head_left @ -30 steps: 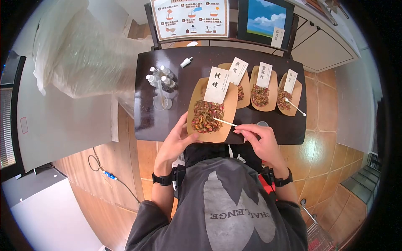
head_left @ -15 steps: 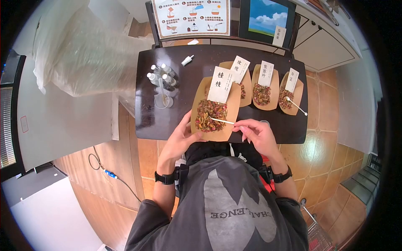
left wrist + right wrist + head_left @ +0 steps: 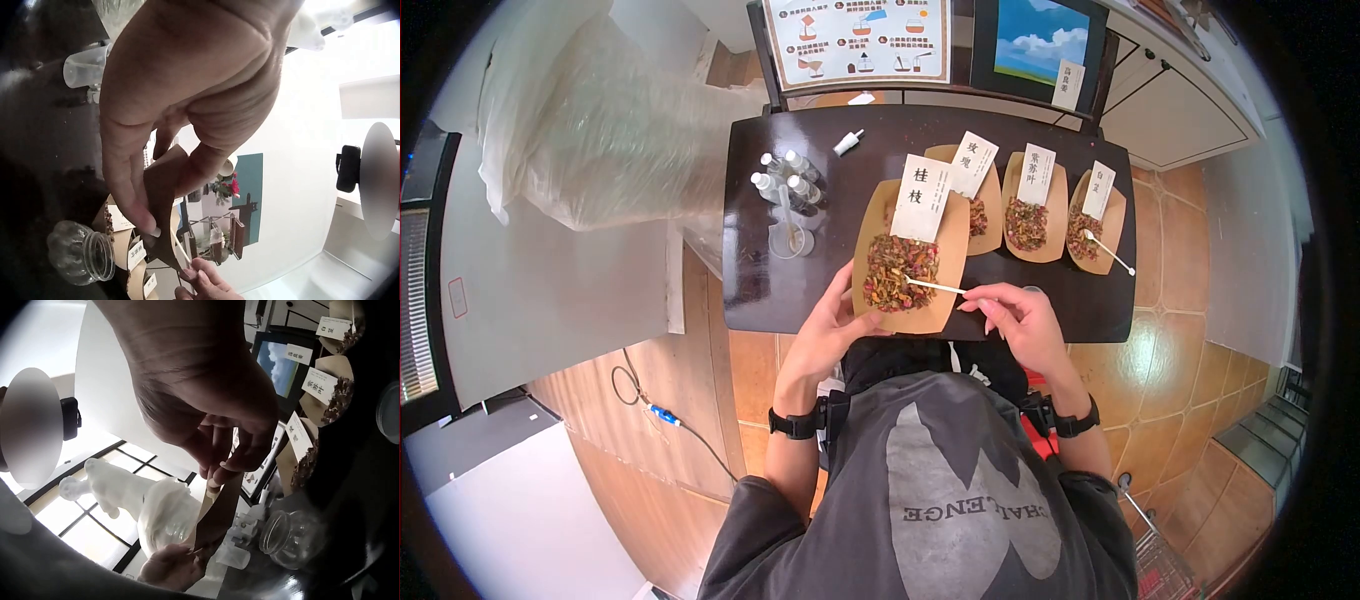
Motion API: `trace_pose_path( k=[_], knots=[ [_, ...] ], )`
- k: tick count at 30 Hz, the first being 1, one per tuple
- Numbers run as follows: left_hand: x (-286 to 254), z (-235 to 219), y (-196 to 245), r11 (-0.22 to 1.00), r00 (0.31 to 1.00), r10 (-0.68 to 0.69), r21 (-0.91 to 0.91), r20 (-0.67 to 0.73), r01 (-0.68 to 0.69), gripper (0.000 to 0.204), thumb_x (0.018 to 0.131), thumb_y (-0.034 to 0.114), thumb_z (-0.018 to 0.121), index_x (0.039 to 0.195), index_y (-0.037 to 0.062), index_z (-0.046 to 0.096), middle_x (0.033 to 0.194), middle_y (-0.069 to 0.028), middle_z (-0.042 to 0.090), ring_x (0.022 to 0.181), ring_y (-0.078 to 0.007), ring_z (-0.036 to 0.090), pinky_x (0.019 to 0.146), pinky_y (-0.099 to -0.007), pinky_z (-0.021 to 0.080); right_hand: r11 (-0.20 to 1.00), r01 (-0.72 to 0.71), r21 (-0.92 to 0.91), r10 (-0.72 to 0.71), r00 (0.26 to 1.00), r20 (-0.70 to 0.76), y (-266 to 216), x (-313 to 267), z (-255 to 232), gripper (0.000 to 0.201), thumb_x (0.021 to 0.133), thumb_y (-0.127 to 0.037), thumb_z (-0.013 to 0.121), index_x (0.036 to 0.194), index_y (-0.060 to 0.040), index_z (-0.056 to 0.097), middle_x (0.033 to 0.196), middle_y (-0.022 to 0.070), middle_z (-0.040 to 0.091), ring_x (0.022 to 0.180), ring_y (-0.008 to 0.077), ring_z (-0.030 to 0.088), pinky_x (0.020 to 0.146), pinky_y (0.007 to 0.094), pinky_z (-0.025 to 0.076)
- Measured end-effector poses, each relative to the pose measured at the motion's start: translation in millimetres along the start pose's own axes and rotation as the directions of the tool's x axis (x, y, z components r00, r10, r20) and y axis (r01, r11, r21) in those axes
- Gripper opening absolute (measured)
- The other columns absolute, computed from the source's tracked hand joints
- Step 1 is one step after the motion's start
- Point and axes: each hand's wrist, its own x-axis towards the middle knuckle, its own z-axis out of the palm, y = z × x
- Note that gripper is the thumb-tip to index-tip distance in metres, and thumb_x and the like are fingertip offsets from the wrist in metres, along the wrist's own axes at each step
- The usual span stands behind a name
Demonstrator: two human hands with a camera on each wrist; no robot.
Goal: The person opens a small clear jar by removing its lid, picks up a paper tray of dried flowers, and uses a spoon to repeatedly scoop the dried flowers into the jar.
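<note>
My left hand (image 3: 825,330) grips the near left side of a kraft-paper tray (image 3: 952,250), thumb on the near rim and fingers beneath it. Dried chopped petals and herbs (image 3: 890,262) lie in its lower half, and a white card (image 3: 920,200) with Chinese characters stands at its far end. My right hand (image 3: 1022,328) pinches the handle of a slim white spoon (image 3: 942,288) between thumb and fingertips. The spoon's far tip is hidden in the herbs. In the left wrist view, the tray's dark underside (image 3: 164,200) shows between fingers and thumb.
Three similar labelled trays (image 3: 1055,228) sit on the dark table's right; the rightmost holds another white spoon (image 3: 1112,254). At left stand small bottles (image 3: 800,165) and a clear measuring cup (image 3: 778,245). A glass jar (image 3: 65,253) is near the hands. A sign (image 3: 855,45) stands behind.
The spoon's tip has shifted slightly within the herbs, whose surface looks rearranged. The tray has moved a little up and right from a second ago. Both hands keep their hold.
</note>
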Motion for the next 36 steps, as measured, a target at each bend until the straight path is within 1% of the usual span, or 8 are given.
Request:
trace_pose_path(
  k=[1,3,7,10,12,24,35,36],
  knots=[
    [0,0,0,1.0,1.0,0.012,-0.005,-0.006,-0.012,0.069,0.088,-0.002,0.059,0.147,0.0033,0.022,0.131,-0.0127,0.05,0.111,-0.022,0.056,0.086,-0.0353,0.056,1.0,0.001,0.001,-0.001,1.0,0.001,-2,-1,0,0.02,0.094,-0.008,0.054,0.108,-0.0006,0.066,0.09,0.0048,0.071,0.062,0.0067,0.054,0.057,0.0206,0.044],
    [0,-1,-2,1.0,1.0,0.014,-0.005,-0.01,-0.014,0.07,0.088,-0.002,0.058,0.147,0.0034,0.022,0.131,-0.0125,0.05,0.111,-0.0221,0.056,0.086,-0.0356,0.055,0.982,0.081,-0.17,-0.086,0.996,-0.02,-6,-2,0,0.019,0.093,-0.006,0.055,0.106,-0.0002,0.067,0.087,0.0055,0.072,0.062,0.0078,0.056,0.058,0.0221,0.045],
    [1,-3,-4,1.0,1.0,0.005,-0.015,0.016,-0.004,0.069,0.09,-0.003,0.056,0.148,0.0057,0.02,0.133,-0.0143,0.047,0.116,-0.0225,0.053,0.087,-0.0363,0.055,0.98,0.117,-0.158,-0.116,0.993,0.011,-7,-1,-2,0.019,0.091,-0.004,0.055,0.105,-0.001,0.067,0.086,0.006,0.072,0.061,0.0085,0.056,0.057,0.0227,0.046],
    [2,-4,-4,1.0,1.0,-0.002,-0.019,0.008,0.002,0.07,0.09,-0.003,0.056,0.148,0.0062,0.019,0.134,-0.0141,0.047,0.116,-0.0228,0.053,0.087,-0.0363,0.055,0.993,0.076,-0.092,-0.073,0.997,0.036,-9,2,1,0.018,0.092,-0.004,0.054,0.102,0.0018,0.067,0.085,0.0078,0.071,0.063,0.0095,0.057,0.058,0.0223,0.046],
    [3,-4,-5,1.0,1.0,0.001,-0.02,0.001,-0.001,0.07,0.09,-0.003,0.055,0.149,0.0063,0.019,0.134,-0.0142,0.047,0.116,-0.023,0.053,0.087,-0.0363,0.055,0.999,0.04,-0.03,-0.037,0.996,0.084,-5,3,3,0.019,0.094,-0.007,0.053,0.107,-0.0016,0.067,0.088,0.0047,0.071,0.06,0.0074,0.055,0.056,0.0214,0.045],
    [3,-3,-6,0.997,0.999,-0.008,-0.074,-0.031,0.005,0.069,0.089,-0.005,0.056,0.147,0.0048,0.02,0.133,-0.0124,0.048,0.114,-0.0238,0.056,0.086,-0.0376,0.056,0.978,-0.108,0.18,0.09,0.99,0.107,7,10,3,0.02,0.096,-0.01,0.052,0.109,-0.001,0.065,0.093,0.0065,0.071,0.061,0.005,0.053,0.053,0.0183,0.043],
    [4,-7,-10,0.997,1.0,-0.015,-0.08,-0.026,0.013,0.068,0.09,-0.006,0.053,0.148,0.0052,0.019,0.133,-0.0138,0.048,0.115,-0.0247,0.056,0.086,-0.0386,0.056,0.968,-0.103,0.228,0.084,0.992,0.092,11,9,-1,0.021,0.096,-0.008,0.051,0.11,-0.0002,0.064,0.096,0.0078,0.07,0.062,0.0051,0.054,0.054,0.0178,0.043],
    [5,-8,-11,0.996,0.999,-0.021,-0.09,-0.029,0.018,0.069,0.09,-0.004,0.054,0.148,0.0057,0.019,0.133,-0.0134,0.048,0.114,-0.0234,0.056,0.085,-0.0365,0.055,0.966,-0.099,0.24,0.08,0.993,0.087,11,9,-2,0.021,0.096,-0.008,0.051,0.11,-0.0002,0.064,0.096,0.008,0.07,0.063,0.0052,0.054,0.054,0.0178,0.043]
  ],
)
